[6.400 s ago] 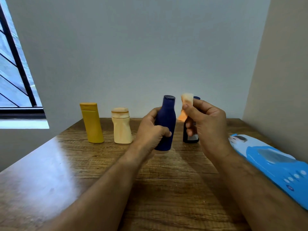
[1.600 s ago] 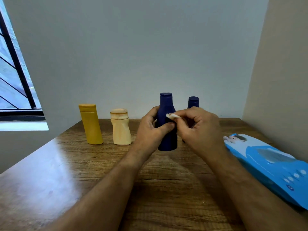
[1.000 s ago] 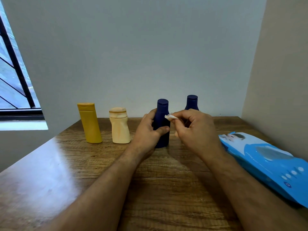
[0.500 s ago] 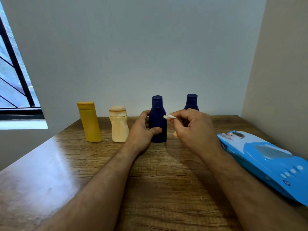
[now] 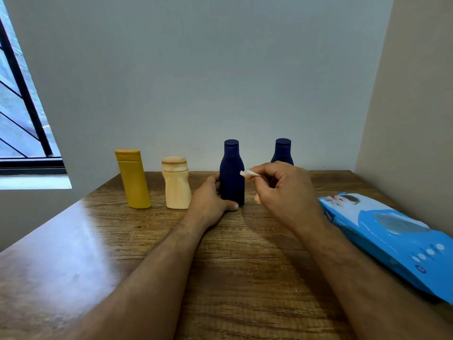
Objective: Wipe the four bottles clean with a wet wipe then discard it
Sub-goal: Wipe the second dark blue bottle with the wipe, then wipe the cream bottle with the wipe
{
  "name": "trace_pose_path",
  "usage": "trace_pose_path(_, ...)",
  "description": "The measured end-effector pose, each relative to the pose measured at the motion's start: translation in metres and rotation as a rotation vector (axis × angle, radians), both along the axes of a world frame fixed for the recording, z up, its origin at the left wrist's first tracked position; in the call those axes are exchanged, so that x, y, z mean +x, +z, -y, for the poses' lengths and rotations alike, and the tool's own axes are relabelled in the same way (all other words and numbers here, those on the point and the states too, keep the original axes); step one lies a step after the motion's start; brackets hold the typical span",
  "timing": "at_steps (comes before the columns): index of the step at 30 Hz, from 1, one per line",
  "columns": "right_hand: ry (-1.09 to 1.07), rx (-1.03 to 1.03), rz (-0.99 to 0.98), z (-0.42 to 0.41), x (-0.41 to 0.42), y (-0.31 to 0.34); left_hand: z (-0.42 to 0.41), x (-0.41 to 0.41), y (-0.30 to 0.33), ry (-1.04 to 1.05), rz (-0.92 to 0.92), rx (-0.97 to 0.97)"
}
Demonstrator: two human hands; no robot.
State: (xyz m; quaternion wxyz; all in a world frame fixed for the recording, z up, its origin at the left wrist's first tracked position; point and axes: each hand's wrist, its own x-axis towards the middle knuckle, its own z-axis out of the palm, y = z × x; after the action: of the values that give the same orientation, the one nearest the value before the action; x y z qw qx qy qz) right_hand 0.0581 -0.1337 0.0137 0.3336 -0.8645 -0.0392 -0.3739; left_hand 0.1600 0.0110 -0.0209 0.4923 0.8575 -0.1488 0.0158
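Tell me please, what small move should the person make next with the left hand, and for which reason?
Probably let go: the left hand holds the base of the dark blue bottle, which already stands upright on the table in line with the others. The right hand pinches the wipe beside it, so the far blue bottle looks like the next one to reach for.

Wood-grain tabletop (image 5: 73, 261), brown, glossy at the left where pale light reflects off it, set into a corner. Behind it a plain grey-white wall (image 5: 208, 69); along the right a beige side wall (image 5: 416, 106). At far left a window (image 5: 17, 123) with dark diagonal bars, a dark frame and a pale sill below.
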Motion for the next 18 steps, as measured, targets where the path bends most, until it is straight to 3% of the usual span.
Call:
trace_pose_path(11, 0.051, -0.003, -0.05, -0.005, -0.004, -0.001, -0.005, -0.029, 0.003, 0.206, -0.005, 0.117)
trace_pose_path(14, 0.057, -0.03, -0.05, -0.009, -0.006, -0.001, -0.008, -0.042, 0.011, 0.295, 0.113, 0.095)
trace_pose_path(18, 0.081, -0.074, -0.023, -0.02, -0.008, -0.001, -0.014, -0.054, 0.02, 0.43, 0.34, -0.117)
